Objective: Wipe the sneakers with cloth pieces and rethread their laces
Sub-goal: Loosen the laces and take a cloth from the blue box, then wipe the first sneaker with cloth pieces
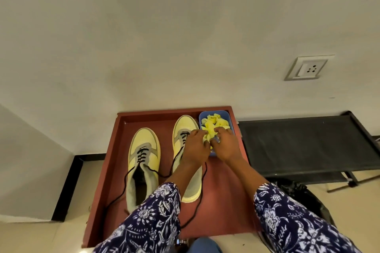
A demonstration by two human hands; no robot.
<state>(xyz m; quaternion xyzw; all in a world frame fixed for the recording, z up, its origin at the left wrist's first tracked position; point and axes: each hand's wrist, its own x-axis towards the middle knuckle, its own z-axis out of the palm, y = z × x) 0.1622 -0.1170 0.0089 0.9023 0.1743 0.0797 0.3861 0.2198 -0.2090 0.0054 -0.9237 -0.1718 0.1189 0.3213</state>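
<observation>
1. Fingers [202,134] of the left hand [195,147]: curled, pinching one edge of a yellow cloth piece [209,134] at the near end of the blue container [225,114].
2. Fingers of the right hand [227,144]: curled, gripping the opposite edge of the same cloth piece; the two hands lie just beside each other above the container's near end.
3. Blue container: holds further crumpled yellow cloth pieces [214,121]; stands in the far right corner of the red tray [222,201], whose raised rim surrounds it.
4. Right sneaker [185,127]: pale yellow with grey panels, just to the left of the container, toe pointing to the far wall; its middle is hidden by the left forearm.
5. Left sneaker [144,156]: same colours, further left of the container, lying parallel to the first, its mouth open.
6. Black laces [141,153]: threaded through the upper eyelets of both sneakers; loose ends trail across the tray floor toward the near edge.
7. Patterned blue-and-white sleeves [150,222]: cover both forearms, nearer than the container.
8. Black rack [304,145]: to the right of the container, outside the tray.
9. Wall socket [307,67]: above and to the right of the container, on the white wall.
</observation>
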